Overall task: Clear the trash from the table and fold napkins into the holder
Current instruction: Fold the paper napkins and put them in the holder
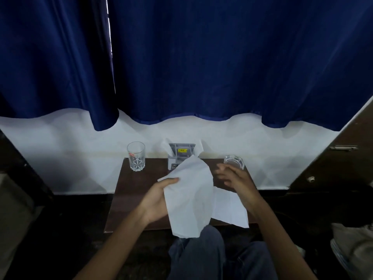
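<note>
Over the dark brown wooden surface (pixel 141 190), the left hand (pixel 156 201) is pinching a limp white paper napkin (pixel 189 197) for folding, the right hand (pixel 232 178) hovering spread, probably needed next to crease it.

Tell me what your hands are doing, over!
Left hand gripping a napkin, right hand open, empty. Another napkin on table. Holder path clear.

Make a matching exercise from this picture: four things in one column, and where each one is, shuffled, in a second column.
Things
1. tall glass
2. napkin holder
3. unfolded napkin
4. flat napkin

Places
A. lying on the table, near right
B. far left corner
C. held up in the left hand
D. far edge, middle

Pairs: 1-B, 2-D, 3-C, 4-A
</note>
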The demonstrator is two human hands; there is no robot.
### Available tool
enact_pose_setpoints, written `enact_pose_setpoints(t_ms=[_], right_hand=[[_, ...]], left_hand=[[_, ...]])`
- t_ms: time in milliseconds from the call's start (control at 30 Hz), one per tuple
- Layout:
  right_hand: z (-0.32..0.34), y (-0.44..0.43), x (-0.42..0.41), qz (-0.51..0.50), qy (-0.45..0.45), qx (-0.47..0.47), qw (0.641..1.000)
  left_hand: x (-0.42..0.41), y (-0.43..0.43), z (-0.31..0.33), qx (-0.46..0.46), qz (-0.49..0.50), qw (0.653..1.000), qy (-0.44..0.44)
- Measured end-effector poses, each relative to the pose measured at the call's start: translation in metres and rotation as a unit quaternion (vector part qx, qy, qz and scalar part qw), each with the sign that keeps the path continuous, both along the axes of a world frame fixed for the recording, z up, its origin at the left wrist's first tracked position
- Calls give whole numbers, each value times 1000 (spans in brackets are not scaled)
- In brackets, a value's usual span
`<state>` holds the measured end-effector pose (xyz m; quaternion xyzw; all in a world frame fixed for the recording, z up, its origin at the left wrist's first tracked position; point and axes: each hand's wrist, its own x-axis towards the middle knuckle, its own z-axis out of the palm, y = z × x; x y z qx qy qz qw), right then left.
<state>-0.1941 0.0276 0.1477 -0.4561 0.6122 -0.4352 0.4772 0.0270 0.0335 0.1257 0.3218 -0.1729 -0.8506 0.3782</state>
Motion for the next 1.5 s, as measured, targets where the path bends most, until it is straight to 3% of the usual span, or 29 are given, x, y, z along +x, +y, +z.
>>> enact_pose_setpoints(t_ms=[133, 200, 267, 367, 467, 567, 767, 900, 1133, 1267, 1333, 1500], right_hand=[[2, 12, 8, 128, -94, -16, 987], [5, 16, 12, 139, -103, -29, 984], [8, 18, 14, 102, -98, -52, 989], [11, 21, 11, 47, -70, -85, 993], [11, 23, 5, 30, -58, -84, 994], [12, 25, 3, 38, -59, -69, 995], [14, 23, 6, 24, -23, -92, 995], [12, 21, 7, 11, -2, -115, 993], [11, 22, 8, -10, 12, -135, 991], [10, 23, 7, 5, 68, -157, 985], [10, 24, 5, 7, 73, -139, 988], [15, 31, 6, 58, 43, -99, 992]], left_hand=[[5, 8, 6, -17, -38, 998, 38], [4, 9, 6, -23, -37, 999, 33], [4, 8, 5, -24, -18, 999, -15], [7, 7, 5, -69, -11, 985, -156], [10, 8, 5, -126, 42, 952, -277], [10, 11, 8, -191, 105, 922, -319], [6, 10, 6, -336, 79, 846, -407], [6, 5, 3, -379, 94, 785, -481], [4, 0, 1, -422, 94, 707, -560], [3, -1, 4, -442, 139, 665, -586], [2, -2, 8, -457, 154, 660, -576], [-10, -11, 28, -481, 127, 689, -527]])
